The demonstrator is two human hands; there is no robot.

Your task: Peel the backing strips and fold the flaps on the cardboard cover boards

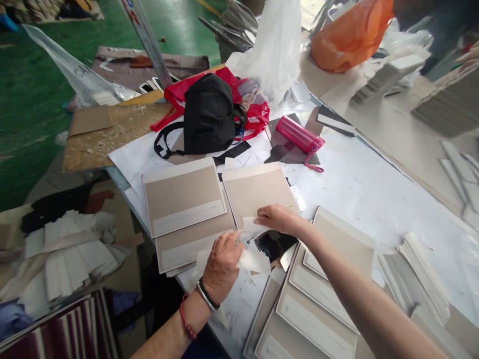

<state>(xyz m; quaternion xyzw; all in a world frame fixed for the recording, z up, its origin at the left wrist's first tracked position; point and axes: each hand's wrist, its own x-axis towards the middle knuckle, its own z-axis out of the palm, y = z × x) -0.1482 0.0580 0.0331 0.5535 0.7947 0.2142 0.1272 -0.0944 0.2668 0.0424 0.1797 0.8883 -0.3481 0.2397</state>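
My right hand (276,218) is closed in a pinch on a white paper strip (251,227), at the lower edge of a beige board panel (258,187) with a pale border. Closer to me, my left hand (223,262) has its fingers curled together, with another thin white paper strip (254,262) sticking out from under it; the fingertips are partly hidden. To the left, two similar panels (183,194) overlap, each bearing a white strip along its lower side. Several more such panels (318,319) lie fanned out beneath my right forearm. A dark, shiny phone-like object (275,242) lies between the hands.
A black backpack (207,114) on a red bag and a pink bottle (299,135) stand behind the panels. Stacked grey-white strips (415,279) lie at right. Loose paper strips (71,249) fill a spot below left. An orange bag (352,35) sits far right.
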